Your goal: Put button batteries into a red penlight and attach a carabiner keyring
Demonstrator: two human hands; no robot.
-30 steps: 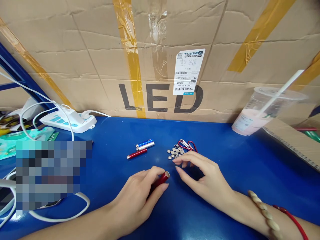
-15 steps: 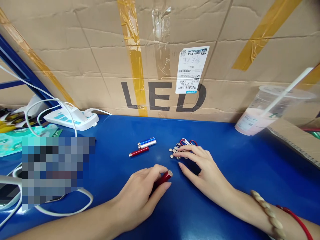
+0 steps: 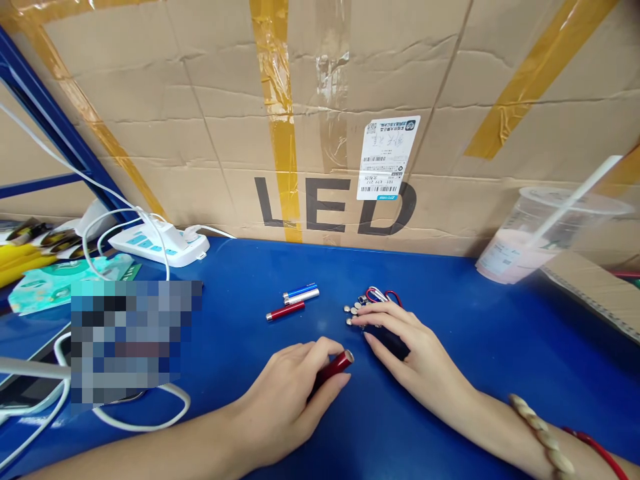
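My left hand (image 3: 295, 393) is closed around a dark red metal tube (image 3: 337, 365), whose open-looking round end points up and to the right between thumb and forefinger. My right hand (image 3: 417, 343) hovers low over a small group of silver button cells (image 3: 347, 309), fingers apart and partly curled. Its fingertips are at the cells; whether they touch one I cannot tell. Behind the fingers lie red cord loops and silver clips (image 3: 376, 293), partly hidden. To the left, a blue penlight-like tube (image 3: 303, 290), a silver one (image 3: 305, 296) and a red one (image 3: 285, 311) lie on the blue table.
A large cardboard box (image 3: 220, 153) marked LED stands along the table's back. A plastic cup (image 3: 515, 250) with pink drink and straw is at the right. On the left are a white power strip (image 3: 190, 250), white cables (image 3: 140, 420) and a green packet (image 3: 50, 283).
The whole view has shifted, so everything appears slightly lower and mostly further right. Both hands keep nearly the same pose, the left still around the red tube.
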